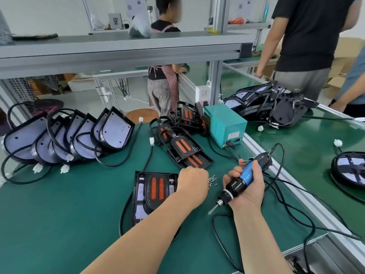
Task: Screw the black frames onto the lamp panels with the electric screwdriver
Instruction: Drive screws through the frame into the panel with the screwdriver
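— Black frame (156, 186) on the nearest lamp panel (139, 211): fastened yet, would you say?

— Can't make out any screw heads from where I stand. The left hand (192, 182) is knuckles-up over the little heap of screws (212, 179) just right of that frame, fingers curled down into it. Whether it has one pinched, I cannot tell. The right hand (247, 189) is wrapped round the electric screwdriver (245, 176), bit slanting down toward the green mat (59, 214) and touching nothing. Looks to me like fetching a screw, so this unit is mid-job at best.

— And beyond it?

— Plenty left, I'd judge. Just behind the hands lies a stack of loose frames (185, 147) with orange strips, on no panels at all. Over to the left a row of bare panels (79, 135) leans together, cables trailing. The driver's teal power box (225, 123) sits behind the frames.

— Anything finished?

— Possibly the dark heap of units (272, 105) behind the box, and one lying alone (349, 169) on the next bench. I can't tell whether those are screwed.
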